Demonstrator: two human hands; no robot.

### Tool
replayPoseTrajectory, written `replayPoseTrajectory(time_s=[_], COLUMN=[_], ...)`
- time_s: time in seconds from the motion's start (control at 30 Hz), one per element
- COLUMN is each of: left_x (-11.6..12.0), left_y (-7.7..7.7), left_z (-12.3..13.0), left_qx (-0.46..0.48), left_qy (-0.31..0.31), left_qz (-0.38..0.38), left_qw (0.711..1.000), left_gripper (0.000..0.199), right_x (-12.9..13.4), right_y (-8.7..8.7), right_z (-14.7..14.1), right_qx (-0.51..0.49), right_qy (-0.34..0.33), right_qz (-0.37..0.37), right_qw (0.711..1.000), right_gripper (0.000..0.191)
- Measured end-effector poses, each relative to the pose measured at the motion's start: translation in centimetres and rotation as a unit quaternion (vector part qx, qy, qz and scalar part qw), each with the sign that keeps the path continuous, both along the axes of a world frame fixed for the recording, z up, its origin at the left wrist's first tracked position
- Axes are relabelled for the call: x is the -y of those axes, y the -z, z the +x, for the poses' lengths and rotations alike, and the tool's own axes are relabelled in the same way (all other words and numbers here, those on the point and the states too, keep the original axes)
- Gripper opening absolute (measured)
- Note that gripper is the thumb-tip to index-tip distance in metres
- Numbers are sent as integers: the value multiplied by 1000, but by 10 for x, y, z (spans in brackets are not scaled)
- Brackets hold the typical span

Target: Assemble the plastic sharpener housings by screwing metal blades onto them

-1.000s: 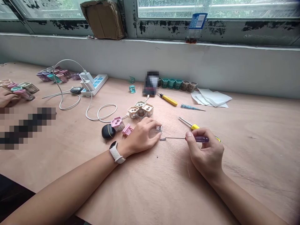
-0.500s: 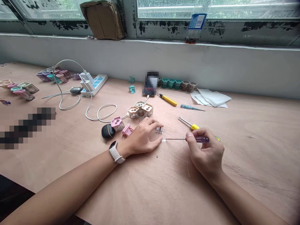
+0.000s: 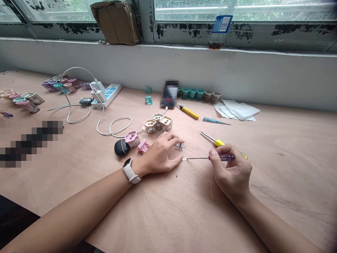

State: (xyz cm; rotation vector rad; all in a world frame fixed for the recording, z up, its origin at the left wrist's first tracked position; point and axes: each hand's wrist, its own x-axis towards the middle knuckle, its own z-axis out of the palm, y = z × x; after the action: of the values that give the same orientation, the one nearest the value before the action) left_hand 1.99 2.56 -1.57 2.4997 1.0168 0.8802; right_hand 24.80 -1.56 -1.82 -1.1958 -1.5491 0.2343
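Note:
My left hand rests palm down on the plywood bench, its fingertips on either side of a small clear plastic box without clearly gripping it. My right hand is pinching a purple-handled precision screwdriver, whose thin shaft points left towards my left thumb. A tiny screw lies below my left fingers. Just behind my right hand is a yellow-handled screwdriver. Pink plastic parts and a black oval object sit beyond my left hand.
Beige cube-shaped plastic parts stand in a cluster behind my hands. Further back are a white power strip with charger and cable, several coloured plastic parts, a row of small cups, and white paper sheets.
My left fingers have drawn back slightly from the clear box. The purple screwdriver's tip has shifted right. A hand at the far left has left the view.

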Motion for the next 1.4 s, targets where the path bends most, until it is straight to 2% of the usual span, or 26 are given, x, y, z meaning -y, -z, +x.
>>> replayPoseTrajectory(time_s=[0.13,0.37,1.03,1.23,1.4], left_x=[0,4,3,1,1], left_y=[0,-5,-3,-4,-8], left_z=[0,0,0,0,3], left_qx=[8,5,2,29,73], left_qy=[2,6,44,21,15], left_qz=[4,1,-4,26,96], left_qw=[1000,1000,999,999,993], left_gripper=[42,16,3,3,7], right_x=[0,1,1,0,0], right_y=[0,-4,-3,-3,-3], right_z=[-1,-2,-2,-2,-2], right_qx=[1,-29,-33,-37,-43], right_qy=[4,10,1,14,18], right_qz=[1,6,15,11,9], right_qw=[1000,1000,999,999,999], right_gripper=[18,18,17,18,18])
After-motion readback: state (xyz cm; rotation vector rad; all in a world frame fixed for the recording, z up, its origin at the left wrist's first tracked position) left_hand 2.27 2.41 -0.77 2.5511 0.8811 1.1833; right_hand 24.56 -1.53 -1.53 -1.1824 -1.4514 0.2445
